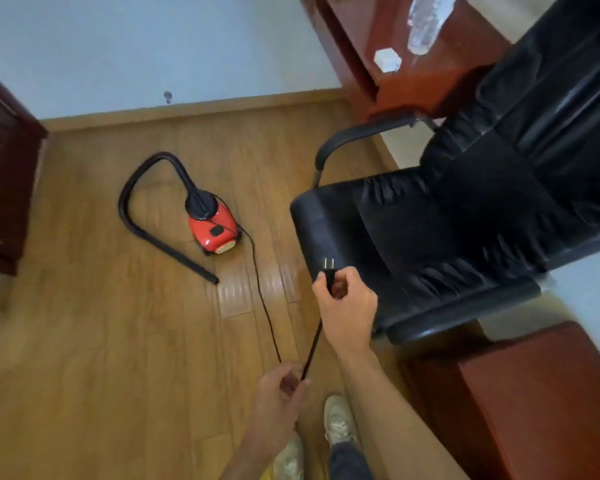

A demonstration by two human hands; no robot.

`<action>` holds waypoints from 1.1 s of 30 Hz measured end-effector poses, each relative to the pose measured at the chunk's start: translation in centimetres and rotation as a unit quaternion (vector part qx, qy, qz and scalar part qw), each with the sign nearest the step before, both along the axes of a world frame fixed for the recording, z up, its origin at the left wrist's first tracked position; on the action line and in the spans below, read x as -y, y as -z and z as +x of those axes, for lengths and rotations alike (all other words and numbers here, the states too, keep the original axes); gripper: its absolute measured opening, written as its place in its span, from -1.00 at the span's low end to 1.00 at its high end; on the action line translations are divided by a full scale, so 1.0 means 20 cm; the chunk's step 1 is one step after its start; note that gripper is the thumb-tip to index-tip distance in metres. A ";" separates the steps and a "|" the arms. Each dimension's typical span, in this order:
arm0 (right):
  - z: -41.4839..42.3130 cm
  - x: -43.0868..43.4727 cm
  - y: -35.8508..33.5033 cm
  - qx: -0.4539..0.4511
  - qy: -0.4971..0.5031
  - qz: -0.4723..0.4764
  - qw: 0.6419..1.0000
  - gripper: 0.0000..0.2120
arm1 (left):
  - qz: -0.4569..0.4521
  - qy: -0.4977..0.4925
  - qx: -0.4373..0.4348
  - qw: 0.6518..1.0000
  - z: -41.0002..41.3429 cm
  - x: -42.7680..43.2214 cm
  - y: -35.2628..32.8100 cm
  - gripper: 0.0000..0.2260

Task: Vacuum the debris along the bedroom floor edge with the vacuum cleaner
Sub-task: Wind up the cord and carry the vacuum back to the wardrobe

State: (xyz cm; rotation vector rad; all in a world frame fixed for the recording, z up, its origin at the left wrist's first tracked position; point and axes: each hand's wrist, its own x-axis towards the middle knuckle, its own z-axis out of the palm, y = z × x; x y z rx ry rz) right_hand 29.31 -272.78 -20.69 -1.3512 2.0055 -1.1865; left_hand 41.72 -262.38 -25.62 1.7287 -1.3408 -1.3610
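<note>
Right hand [347, 306] pinches two-pronged plug [329, 270]; left hand [279, 393] holds thin black cord [262, 296].

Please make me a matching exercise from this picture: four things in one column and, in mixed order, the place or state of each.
1. plug
2. power cord
3. vacuum cleaner
4. office chair

A. beside the desk, with armrests
B. pinched by the right hand, prongs up
C. red, on the wooden floor
D. gripped by the left hand

Pairs: 1-B, 2-D, 3-C, 4-A

The person wears dark trousers [347, 463] and 2 pale sneakers [339, 423] (laced).
</note>
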 end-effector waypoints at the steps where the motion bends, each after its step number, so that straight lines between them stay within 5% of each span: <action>1: 0.07 0.05 -0.01 0.000 -0.030 -0.001 1.000 -0.78 | -0.014 -0.023 0.008 1.000 0.06 0.02 0.00 -0.69; 12: 0.59 0.58 0.01 -0.016 -0.255 -0.040 0.966 -0.82 | -0.027 -0.195 0.052 0.979 0.40 0.36 0.00 -0.83; 33: 0.97 1.62 0.11 -0.026 -0.355 -0.054 0.933 -0.84 | -0.056 -0.314 0.023 0.948 0.59 1.31 0.08 -0.86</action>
